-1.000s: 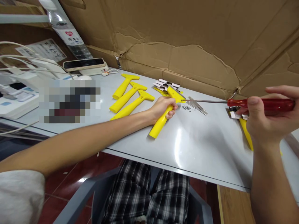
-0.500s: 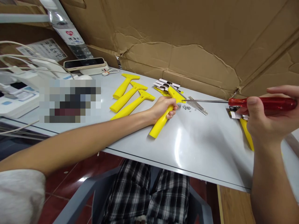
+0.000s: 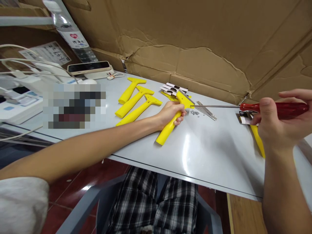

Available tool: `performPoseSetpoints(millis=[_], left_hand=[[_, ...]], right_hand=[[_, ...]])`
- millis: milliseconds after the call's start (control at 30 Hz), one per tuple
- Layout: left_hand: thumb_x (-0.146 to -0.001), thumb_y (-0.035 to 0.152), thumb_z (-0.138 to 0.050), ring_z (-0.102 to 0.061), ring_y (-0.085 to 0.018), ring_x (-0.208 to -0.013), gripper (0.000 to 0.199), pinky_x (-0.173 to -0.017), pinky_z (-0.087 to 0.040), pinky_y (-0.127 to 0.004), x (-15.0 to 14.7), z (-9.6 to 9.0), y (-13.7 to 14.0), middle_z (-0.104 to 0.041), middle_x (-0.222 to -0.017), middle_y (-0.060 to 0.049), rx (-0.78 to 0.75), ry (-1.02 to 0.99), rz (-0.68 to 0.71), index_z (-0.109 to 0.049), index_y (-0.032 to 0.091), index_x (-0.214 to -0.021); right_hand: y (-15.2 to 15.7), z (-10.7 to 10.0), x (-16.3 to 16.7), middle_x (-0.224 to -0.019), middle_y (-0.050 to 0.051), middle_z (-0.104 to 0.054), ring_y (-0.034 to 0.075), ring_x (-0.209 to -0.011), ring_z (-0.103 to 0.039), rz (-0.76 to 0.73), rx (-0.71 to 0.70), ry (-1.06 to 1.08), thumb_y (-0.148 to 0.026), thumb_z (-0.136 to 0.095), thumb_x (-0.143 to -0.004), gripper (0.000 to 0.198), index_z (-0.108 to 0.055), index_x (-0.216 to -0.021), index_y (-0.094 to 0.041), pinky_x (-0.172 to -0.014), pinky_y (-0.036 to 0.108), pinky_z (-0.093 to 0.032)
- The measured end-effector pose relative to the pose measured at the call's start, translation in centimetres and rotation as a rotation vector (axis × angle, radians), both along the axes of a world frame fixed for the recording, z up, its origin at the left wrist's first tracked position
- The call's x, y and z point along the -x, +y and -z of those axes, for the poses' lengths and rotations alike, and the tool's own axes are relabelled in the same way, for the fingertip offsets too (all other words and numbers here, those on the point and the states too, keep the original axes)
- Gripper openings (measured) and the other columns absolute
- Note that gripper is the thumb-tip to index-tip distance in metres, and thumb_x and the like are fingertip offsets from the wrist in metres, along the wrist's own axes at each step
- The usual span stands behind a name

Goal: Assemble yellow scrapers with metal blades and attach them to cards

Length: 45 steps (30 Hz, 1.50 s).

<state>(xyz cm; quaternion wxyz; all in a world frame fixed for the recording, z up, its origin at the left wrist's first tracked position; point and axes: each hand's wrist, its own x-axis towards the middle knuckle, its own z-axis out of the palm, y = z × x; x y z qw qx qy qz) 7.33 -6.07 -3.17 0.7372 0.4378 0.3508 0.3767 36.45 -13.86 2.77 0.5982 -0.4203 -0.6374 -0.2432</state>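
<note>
My left hand [image 3: 172,113] is wrapped round the neck of a yellow scraper [image 3: 168,130], whose head carries a metal blade along its far edge. My right hand [image 3: 280,126] holds a screwdriver [image 3: 275,109] by its red handle, the thumb lying along it. Its long shaft runs level to the left, and the tip meets the scraper's head near a corner. Small screws [image 3: 194,112] lie in a loose heap just right of the head. Several thin metal blades [image 3: 206,110] are spread behind them. Left of my left hand, three yellow scraper handles [image 3: 135,110] rest in a row.
White and black blade covers [image 3: 172,87] lie by the cardboard wall [image 3: 185,61]. Another yellow scraper [image 3: 257,139] is partly behind my right hand. At the left are a phone [image 3: 89,67], a water bottle [image 3: 73,35], a power strip [image 3: 21,104] with cables and a blurred-out patch.
Little differs. My right hand's grip on the red screwdriver handle has shifted slightly, and the handle looks a little turned. The view itself has moved very slightly; my left hand keeps its hold.
</note>
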Motion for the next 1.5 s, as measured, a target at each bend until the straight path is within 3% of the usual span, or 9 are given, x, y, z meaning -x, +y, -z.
performPoseSetpoints(millis=[67,267,533,767,967,1067,1200,1333,1500], left_hand=[[-0.07,0.011,-0.059,-0.043,-0.005,-0.041,0.013,-0.035,-0.026,-0.02,0.0,0.0,0.0,-0.056,-0.065,0.0,-0.001,0.001,0.0,-0.051,0.019,-0.077],[-0.07,0.011,-0.06,-0.043,-0.005,-0.042,0.016,-0.035,-0.026,-0.02,0.0,-0.1,0.0,-0.056,-0.065,0.0,0.018,0.002,-0.021,-0.05,0.019,-0.079],[-0.073,0.013,-0.058,-0.044,-0.005,-0.042,0.01,-0.035,-0.028,-0.021,-0.1,-0.1,-0.3,-0.057,-0.069,-0.001,-0.048,0.042,-0.019,-0.05,0.018,-0.074],[-0.073,0.012,-0.06,-0.043,-0.005,-0.042,0.013,-0.034,-0.028,-0.02,-0.2,0.0,-0.4,-0.058,-0.07,-0.001,-0.04,0.044,-0.016,-0.05,0.019,-0.077],[-0.073,0.01,-0.058,-0.043,-0.006,-0.04,0.012,-0.035,-0.027,-0.021,-0.1,-0.5,-0.5,-0.053,-0.063,0.002,-0.025,0.036,-0.041,-0.051,0.019,-0.078],[-0.074,0.009,-0.058,-0.041,-0.006,-0.04,0.015,-0.036,-0.026,-0.021,-0.1,-0.8,-0.8,-0.052,-0.06,0.002,-0.007,0.041,-0.038,-0.049,0.02,-0.078],[-0.075,0.007,-0.057,-0.041,-0.006,-0.04,0.016,-0.036,-0.025,-0.022,-0.2,-0.9,-0.9,-0.052,-0.058,0.002,0.006,0.038,-0.054,-0.049,0.02,-0.077],[-0.071,0.007,-0.058,-0.041,-0.006,-0.041,0.015,-0.037,-0.024,-0.021,-0.2,-0.9,-0.5,-0.053,-0.06,0.001,0.032,0.001,-0.051,-0.05,0.019,-0.075],[-0.071,0.012,-0.061,-0.042,-0.005,-0.043,0.013,-0.038,-0.025,-0.02,0.2,-1.6,-0.1,-0.056,-0.065,0.0,0.08,-0.092,-0.043,-0.049,0.018,-0.073]], right_hand=[[0.2,0.0,-0.1,-0.086,0.0,-0.059,0.011,-0.053,-0.062,0.004,-0.012,-0.005,-0.037,-0.083,-0.068,0.04,-0.063,-0.095,-0.015,-0.04,0.021,-0.04],[0.1,-0.8,1.4,-0.104,0.003,-0.061,0.022,-0.085,-0.073,-0.302,0.032,-0.023,-0.031,-0.082,-0.064,0.051,-0.06,-0.11,-0.024,-0.065,0.036,-0.062],[-1.0,-1.0,0.7,-0.085,0.001,-0.066,0.015,-0.067,-0.071,-0.07,0.075,-0.047,-0.026,-0.092,-0.059,0.052,-0.071,-0.106,-0.017,-0.049,0.021,-0.052],[-1.6,-1.0,1.6,-0.079,0.003,-0.065,0.01,-0.066,-0.064,0.056,0.108,0.022,-0.038,-0.093,-0.065,0.045,-0.073,-0.096,-0.012,-0.052,0.02,-0.05],[-0.8,-0.9,0.8,-0.105,0.005,-0.061,0.018,-0.079,-0.071,-0.188,0.106,-0.049,-0.047,-0.097,-0.055,0.071,-0.066,-0.112,-0.02,-0.066,0.034,-0.059],[-1.2,-1.2,0.9,-0.101,0.005,-0.063,0.016,-0.075,-0.071,-0.159,0.18,-0.054,-0.04,-0.098,-0.057,0.066,-0.067,-0.111,-0.018,-0.059,0.029,-0.058],[-1.7,-1.0,1.1,-0.083,0.005,-0.064,0.018,-0.064,-0.07,-0.111,0.296,0.08,-0.033,-0.098,-0.058,0.059,-0.067,-0.104,-0.013,-0.049,0.025,-0.055],[-1.0,-0.7,0.7,-0.071,0.001,-0.06,0.022,-0.06,-0.069,-0.149,0.29,0.212,-0.032,-0.093,-0.059,0.051,-0.059,-0.093,-0.015,-0.045,0.029,-0.054],[1.4,0.6,-0.8,-0.067,-0.001,-0.06,0.018,-0.051,-0.063,-0.245,0.32,0.608,-0.038,-0.093,-0.059,0.06,-0.046,-0.091,-0.018,-0.042,0.027,-0.048]])
